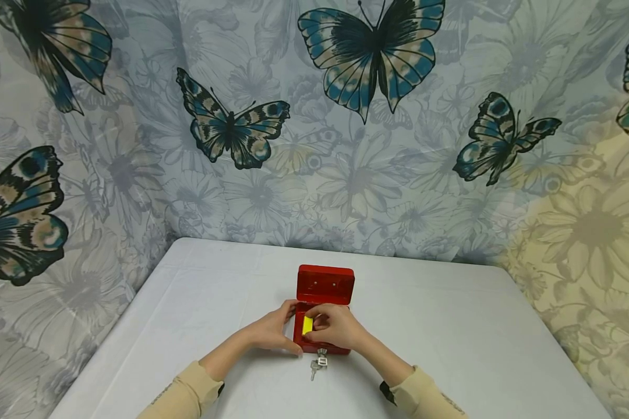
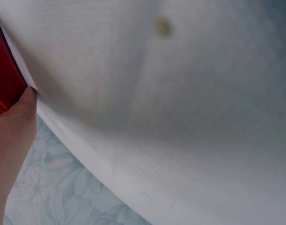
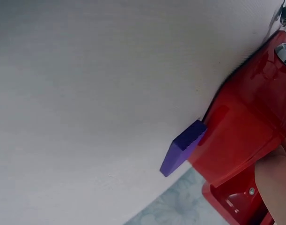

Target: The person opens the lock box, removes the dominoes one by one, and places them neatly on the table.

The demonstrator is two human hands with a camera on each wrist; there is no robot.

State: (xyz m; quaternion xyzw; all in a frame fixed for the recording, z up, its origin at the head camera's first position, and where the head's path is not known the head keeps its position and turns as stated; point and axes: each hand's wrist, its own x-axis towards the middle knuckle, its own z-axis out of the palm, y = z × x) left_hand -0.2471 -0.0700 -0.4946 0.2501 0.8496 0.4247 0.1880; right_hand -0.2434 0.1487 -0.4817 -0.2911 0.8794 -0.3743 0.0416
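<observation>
A small red cash box (image 1: 325, 351) stands on the table with its lid (image 1: 325, 284) raised. My left hand (image 1: 269, 330) holds the box's left side, thumb at the front corner and fingers towards the back. Inside the box, my right hand (image 1: 338, 327) pinches a yellow block (image 1: 307, 325) between thumb and fingers; its lower part and much of the box's inside are hidden. Keys (image 1: 314, 369) hang from the lock (image 3: 285, 54) on the box's front. A purple block (image 3: 182, 149) stands close by the box's right side in the right wrist view.
A white cloth covers the table (image 1: 440, 337). Behind it and at both sides hangs a flowered backdrop (image 1: 356, 174) with large butterflies, close to the table's back edge.
</observation>
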